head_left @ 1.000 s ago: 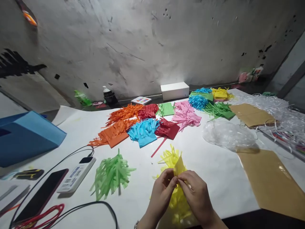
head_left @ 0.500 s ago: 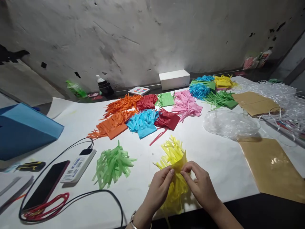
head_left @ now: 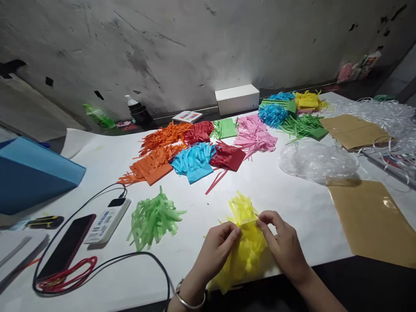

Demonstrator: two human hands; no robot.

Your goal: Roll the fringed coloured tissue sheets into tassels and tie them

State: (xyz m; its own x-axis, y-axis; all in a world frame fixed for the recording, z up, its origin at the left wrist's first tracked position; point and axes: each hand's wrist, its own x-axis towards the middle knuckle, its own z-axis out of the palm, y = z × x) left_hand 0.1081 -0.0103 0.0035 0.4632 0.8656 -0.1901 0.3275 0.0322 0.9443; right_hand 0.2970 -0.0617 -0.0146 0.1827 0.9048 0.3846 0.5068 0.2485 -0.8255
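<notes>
Held at both ends: yellow fringed paper [head_left: 248,247]

A grey, scuffed wall [head_left: 195,52] spans the back. In front of it runs the white-covered counter [head_left: 302,221], with a blue box [head_left: 39,173] at its left end, a brown envelope [head_left: 373,225] at the right front and a clear plastic bag [head_left: 320,162] touching the envelope's far edge. A white box [head_left: 237,99] sits by the wall. Across the middle spread orange bundles [head_left: 154,169], a pink bundle [head_left: 255,134] and a light blue bundle [head_left: 195,164], all fringed.

The yellow fringed paper is at the near edge, around the centre, strips fanning out above and below its plain band. The left hand [head_left: 217,245] grips one end of that band between thumb and forefinger; the right hand [head_left: 284,242] pinches the other end likewise. A loose green bundle [head_left: 156,219] lies left of the hands.

Farther left are a dark phone [head_left: 66,247], a white power bank [head_left: 107,225] just beside it and a coiled red cord [head_left: 74,273]. A silver bracelet [head_left: 188,306] circles the left wrist.
</notes>
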